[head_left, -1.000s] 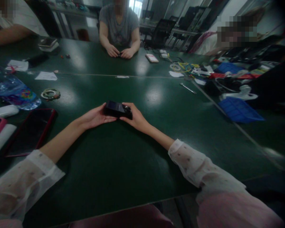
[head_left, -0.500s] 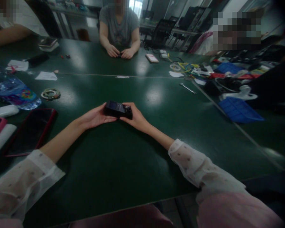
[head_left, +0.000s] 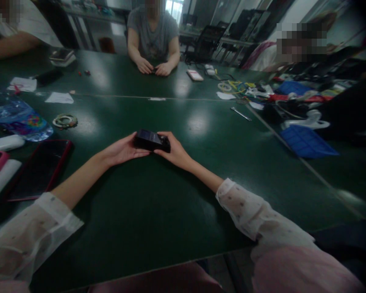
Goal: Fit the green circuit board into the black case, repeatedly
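A small black device with a screen and buttons on its upper face is held between my two hands over the green table. My left hand grips its left end, palm partly turned up, with fingers under it. Around the right end close the thumb and fingers of my right hand. The device's underside is hidden.
Left: a phone, a water bottle, a white case and a bracelet. Right: a wrench, a blue tray and tangled cables. A person sits opposite; others sit at both sides.
My hands and the device have hardly moved. At the far right, the person's head has shifted slightly.
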Available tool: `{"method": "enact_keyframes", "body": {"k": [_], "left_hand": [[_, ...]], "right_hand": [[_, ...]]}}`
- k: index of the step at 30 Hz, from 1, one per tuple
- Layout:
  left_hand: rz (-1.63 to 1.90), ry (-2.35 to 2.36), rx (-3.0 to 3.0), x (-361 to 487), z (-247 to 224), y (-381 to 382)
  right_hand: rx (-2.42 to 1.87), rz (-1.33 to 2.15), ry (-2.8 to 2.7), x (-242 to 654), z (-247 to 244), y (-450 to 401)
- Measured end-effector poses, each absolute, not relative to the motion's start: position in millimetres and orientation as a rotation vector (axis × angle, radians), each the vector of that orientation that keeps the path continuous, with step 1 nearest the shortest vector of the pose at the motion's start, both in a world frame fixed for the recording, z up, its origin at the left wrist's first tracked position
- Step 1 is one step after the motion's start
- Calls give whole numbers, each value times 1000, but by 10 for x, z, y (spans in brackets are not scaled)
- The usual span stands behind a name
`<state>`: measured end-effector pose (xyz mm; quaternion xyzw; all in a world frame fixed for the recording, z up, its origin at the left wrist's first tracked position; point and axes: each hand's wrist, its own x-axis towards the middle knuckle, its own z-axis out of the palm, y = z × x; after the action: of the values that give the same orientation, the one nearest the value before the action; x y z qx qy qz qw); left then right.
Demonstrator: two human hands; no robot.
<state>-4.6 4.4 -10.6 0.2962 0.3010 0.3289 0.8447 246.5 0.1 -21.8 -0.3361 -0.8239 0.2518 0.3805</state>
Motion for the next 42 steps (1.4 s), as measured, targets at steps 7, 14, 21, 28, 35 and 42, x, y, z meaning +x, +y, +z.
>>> {"method": "enact_keyframes", "body": {"k": [7, 14, 21, 28, 35, 42], "left_hand": [[691, 634, 625, -39, -85, 28], [694, 646, 632, -38, -93, 33], [709, 662, 623, -38, -98, 34], [715, 674, 622, -32, -65, 25], [710, 656, 631, -39, -79, 29], [699, 647, 637, -59, -111, 43]], "right_hand": [[-842, 628, -2088, 2469, -235, 10], [-864, 606, -2090, 2475, -237, 5], [-872, 582, -2104, 2480, -237, -2], [-871, 561, -2102, 2468, -224, -3], [-889, 584, -2086, 2460, -206, -15], [-879, 576, -2078, 2464, -210, -11]]}}
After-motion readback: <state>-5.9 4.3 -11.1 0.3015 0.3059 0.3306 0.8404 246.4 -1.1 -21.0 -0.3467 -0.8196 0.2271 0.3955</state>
